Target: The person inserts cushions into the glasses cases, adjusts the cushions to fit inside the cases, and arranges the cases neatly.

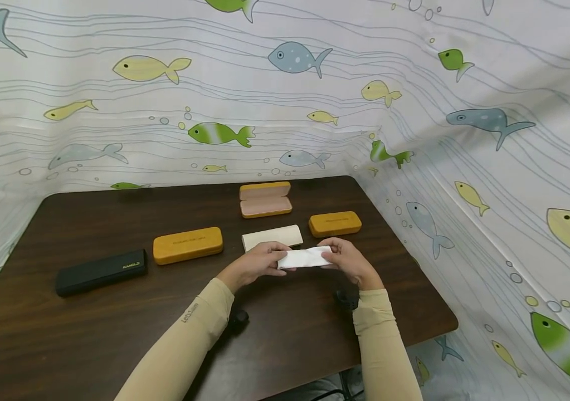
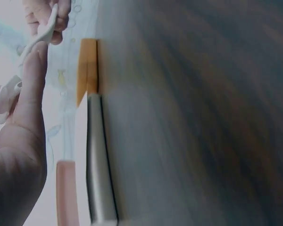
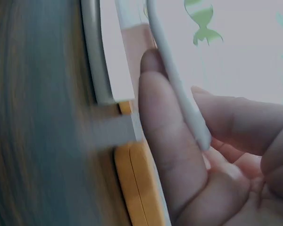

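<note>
A white folded cloth (image 1: 305, 258) stretches level between my two hands, above the dark table. My left hand (image 1: 258, 262) pinches its left end between thumb and fingers; in the left wrist view that end of the cloth (image 2: 8, 101) looks folded over. At the other end, my right hand (image 1: 349, 262) grips the cloth with the thumb on top. The right wrist view shows the cloth (image 3: 179, 84) edge-on between thumb and fingers. Just behind the hands lies a closed off-white case (image 1: 272, 238), its near edge partly covered by my left hand.
An orange case (image 1: 266, 207) stands open at the back, pink inside. Closed orange cases lie to the right (image 1: 335, 225) and left (image 1: 188, 247). A long black case (image 1: 101, 273) is farther left. The brown table (image 1: 285, 334) ends near my right forearm; a fish-print curtain (image 1: 164, 111) hangs behind.
</note>
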`<state>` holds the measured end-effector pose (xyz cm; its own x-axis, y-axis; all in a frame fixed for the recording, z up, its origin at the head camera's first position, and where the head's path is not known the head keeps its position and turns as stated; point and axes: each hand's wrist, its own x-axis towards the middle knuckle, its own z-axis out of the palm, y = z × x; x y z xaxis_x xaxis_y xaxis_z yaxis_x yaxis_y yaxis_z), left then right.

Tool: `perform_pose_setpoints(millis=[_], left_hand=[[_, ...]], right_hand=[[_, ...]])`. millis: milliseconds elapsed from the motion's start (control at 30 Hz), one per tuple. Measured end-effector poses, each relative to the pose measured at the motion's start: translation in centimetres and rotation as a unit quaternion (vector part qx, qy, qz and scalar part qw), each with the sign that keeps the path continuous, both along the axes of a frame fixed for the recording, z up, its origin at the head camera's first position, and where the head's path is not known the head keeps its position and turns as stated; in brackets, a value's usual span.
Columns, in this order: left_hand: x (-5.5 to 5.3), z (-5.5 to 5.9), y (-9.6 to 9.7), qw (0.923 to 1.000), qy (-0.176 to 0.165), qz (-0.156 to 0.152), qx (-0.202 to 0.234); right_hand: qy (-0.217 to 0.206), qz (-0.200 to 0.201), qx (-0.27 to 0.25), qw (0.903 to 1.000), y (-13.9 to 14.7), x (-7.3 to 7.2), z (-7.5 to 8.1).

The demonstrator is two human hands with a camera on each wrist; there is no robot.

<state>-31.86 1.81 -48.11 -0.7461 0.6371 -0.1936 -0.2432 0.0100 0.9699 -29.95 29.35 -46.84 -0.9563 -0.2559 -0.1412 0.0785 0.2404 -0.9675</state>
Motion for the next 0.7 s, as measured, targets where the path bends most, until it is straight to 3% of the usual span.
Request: perform_pose_setpoints(millis=[333,700], left_hand=[[-0.8,0.1,-3.2,0.998,-0.012,0.063,-0.003],[-2.1,1.7,-5.3,0.9915,-0.053,0.117,0.018]], right_hand=[[-0.034,-0.006,-0.032,0.9989,-3.4,-1.6,-0.1],[-0.052,-0.013,-0.034,0.998,-5.5,-4.7,1.1]])
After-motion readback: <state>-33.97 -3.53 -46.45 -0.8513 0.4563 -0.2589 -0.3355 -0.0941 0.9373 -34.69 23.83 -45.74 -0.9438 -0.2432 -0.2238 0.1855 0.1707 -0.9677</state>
